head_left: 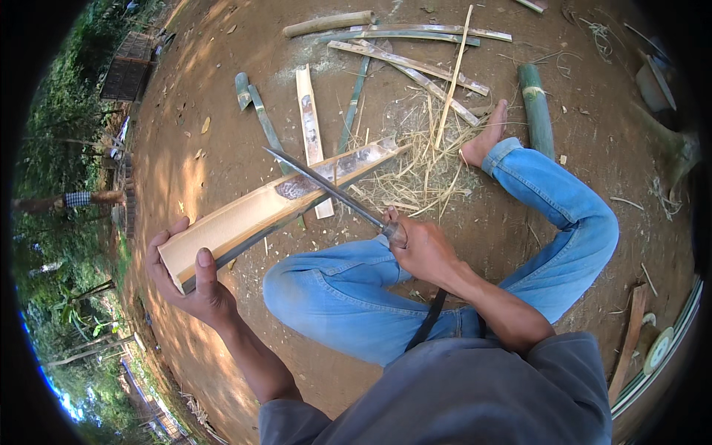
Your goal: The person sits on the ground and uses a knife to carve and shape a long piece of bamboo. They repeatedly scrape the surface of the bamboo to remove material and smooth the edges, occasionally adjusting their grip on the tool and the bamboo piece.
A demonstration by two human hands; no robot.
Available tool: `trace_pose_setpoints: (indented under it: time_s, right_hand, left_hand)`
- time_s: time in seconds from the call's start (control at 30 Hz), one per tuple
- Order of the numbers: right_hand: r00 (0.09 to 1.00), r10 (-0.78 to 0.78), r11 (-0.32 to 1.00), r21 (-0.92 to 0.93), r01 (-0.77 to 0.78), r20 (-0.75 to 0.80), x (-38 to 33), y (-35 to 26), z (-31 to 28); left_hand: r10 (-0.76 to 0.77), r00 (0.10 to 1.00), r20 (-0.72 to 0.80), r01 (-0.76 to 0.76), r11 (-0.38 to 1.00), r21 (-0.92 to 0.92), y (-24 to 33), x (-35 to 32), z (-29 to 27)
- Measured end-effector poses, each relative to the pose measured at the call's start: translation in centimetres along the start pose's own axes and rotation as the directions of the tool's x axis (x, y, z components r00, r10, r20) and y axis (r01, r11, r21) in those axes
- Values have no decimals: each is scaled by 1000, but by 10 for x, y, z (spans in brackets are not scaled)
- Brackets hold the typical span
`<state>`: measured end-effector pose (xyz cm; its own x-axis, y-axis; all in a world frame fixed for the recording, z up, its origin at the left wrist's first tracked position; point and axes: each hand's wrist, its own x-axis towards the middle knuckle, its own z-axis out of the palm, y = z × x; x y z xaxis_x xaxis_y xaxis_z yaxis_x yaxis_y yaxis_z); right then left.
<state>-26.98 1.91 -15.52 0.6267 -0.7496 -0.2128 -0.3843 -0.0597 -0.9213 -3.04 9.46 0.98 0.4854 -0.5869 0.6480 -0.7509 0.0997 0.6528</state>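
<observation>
A split bamboo piece (237, 219), pale inside with dark patches toward its far end, slants up to the right across the view. My left hand (194, 278) grips its near left end, thumb over one edge and fingers round the other. In my right hand (424, 248) is the handle of a long knife (326, 185). Its dark blade lies across the upper face of the bamboo, pointing up and left; whether it touches the surface I cannot tell. Under and beyond the far end lies a heap of thin bamboo shavings (415, 159).
Several split bamboo strips (415, 67) lie crossed on the brown ground at the far side. A green bamboo tube (535, 107) rests by my bare foot (489, 133). Another split piece (305, 111) and a small mallet-like bamboo piece (243, 90) lie beyond the work. Trees stand at left.
</observation>
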Motion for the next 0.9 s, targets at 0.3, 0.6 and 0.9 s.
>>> trace_pose_setpoints:
  time_s: [0.3, 0.6, 0.9]
  right_hand:
    - [967, 241, 962, 113, -249, 84, 12, 40, -14]
    - [924, 381, 923, 54, -382, 31, 44, 105, -13]
    - [962, 265, 964, -1, -265, -70, 69, 150, -2]
  left_hand:
    - [50, 999, -7, -50, 998, 50, 9, -10, 2]
    - [47, 999, 0, -47, 997, 68, -1, -7, -2]
    - [-20, 1000, 14, 21, 1000, -7, -17, 9, 0]
